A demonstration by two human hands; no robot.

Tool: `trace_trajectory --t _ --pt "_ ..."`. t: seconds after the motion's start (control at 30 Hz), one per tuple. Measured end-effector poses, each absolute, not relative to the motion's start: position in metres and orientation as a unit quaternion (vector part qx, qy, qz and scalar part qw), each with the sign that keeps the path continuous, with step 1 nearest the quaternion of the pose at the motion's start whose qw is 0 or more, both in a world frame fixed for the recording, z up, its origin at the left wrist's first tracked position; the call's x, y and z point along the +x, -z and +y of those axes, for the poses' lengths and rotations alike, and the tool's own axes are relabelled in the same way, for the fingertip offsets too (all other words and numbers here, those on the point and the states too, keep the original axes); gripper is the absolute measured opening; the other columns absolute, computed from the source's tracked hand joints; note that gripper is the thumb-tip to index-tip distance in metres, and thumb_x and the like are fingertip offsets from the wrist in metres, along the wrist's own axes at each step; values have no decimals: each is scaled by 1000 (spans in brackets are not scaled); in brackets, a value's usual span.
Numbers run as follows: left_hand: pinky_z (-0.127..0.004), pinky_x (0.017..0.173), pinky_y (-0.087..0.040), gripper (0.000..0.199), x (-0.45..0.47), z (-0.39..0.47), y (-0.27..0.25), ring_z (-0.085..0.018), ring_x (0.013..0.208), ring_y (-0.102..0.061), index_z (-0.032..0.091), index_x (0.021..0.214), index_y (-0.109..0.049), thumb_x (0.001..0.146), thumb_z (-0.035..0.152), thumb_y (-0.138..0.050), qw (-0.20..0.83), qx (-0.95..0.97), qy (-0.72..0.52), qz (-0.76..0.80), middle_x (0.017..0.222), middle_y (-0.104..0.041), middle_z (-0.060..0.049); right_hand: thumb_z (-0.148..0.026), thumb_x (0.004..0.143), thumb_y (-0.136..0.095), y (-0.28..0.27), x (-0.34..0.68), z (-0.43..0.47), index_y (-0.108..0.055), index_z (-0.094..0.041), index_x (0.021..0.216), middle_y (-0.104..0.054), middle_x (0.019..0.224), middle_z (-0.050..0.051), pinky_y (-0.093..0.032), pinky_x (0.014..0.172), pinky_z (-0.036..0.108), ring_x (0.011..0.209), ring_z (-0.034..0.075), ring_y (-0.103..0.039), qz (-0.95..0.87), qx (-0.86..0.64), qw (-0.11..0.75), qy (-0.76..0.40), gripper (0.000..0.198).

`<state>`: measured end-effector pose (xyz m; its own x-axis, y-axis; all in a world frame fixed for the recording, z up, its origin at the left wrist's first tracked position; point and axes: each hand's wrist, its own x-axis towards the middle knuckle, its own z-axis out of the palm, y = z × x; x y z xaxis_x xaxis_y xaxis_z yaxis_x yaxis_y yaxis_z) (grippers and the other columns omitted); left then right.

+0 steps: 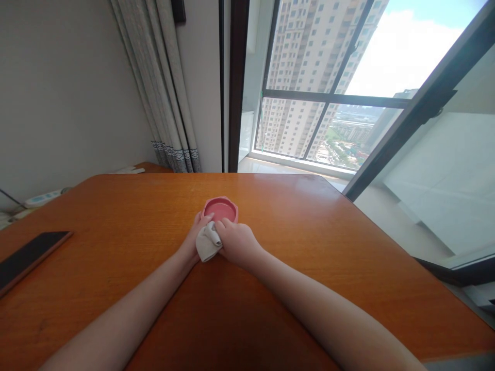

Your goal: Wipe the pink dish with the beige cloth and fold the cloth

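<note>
I have both hands together at the middle of the table (301,221), with the dish (221,207) just beyond them. It is pink, six-sided outside and round within, its open face showing to my camera; I can't tell whether its underside touches the wood. My left hand (194,233) grasps the dish at its near left edge, thumb over the rim. My right hand (237,241) has the cloth (208,245) pinched in its curled fingers, right at the near side of the dish. The cloth is pale and bunched, and hangs between my two hands, hiding part of the left one. Well off to my left, a black slab (33,257) with a reddish-brown edge lies on the table. Past the far edge I see the curtain (166,77) on the left and, to the right, the window (328,96), with a tower (305,46) outside.
</note>
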<state>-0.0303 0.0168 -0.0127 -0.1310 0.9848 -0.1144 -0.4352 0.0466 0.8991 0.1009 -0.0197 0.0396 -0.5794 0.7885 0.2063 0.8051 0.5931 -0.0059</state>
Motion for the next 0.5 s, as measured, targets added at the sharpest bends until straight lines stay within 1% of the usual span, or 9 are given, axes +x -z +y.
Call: trace_trajectory --t 0.07,0.23,0.4,0.5 --pt "-24 55 -41 42 -29 14 11 -10 57 -54 19 90 -52 61 38 -75 596 316 -608 418 67 -58 5 -32 85 -47 -44 105 -16 -52 -18 106 -63 97 8 -46 56 28 74 19 -63 -885 -455 87 43 26" --pt "-29 67 -47 41 -26 5 -2 -19 75 -63 17 96 -58 67 43 -71 658 313 -578 368 81 -66 -4 -33 84 -51 -63 124 -5 -60 -20 91 -67 92 5 -45 61 25 80 19 -65 -917 -393 62 36 18" --pt "-31 75 -48 42 -26 5 -5 -18 82 -64 17 105 -57 69 36 -69 665 315 -573 360 92 -67 -5 -34 86 -48 -73 128 -4 -61 -21 92 -68 95 6 -44 63 25 82 18 -65 -925 -377 32 36 19" --pt "-29 73 -48 40 -26 7 -3 -17 79 -63 17 104 -56 70 33 -69 648 311 -580 384 91 -66 -4 -35 87 -48 -67 122 -9 -60 -20 94 -67 96 8 -46 64 26 82 19 -65 -918 -394 36 34 20"
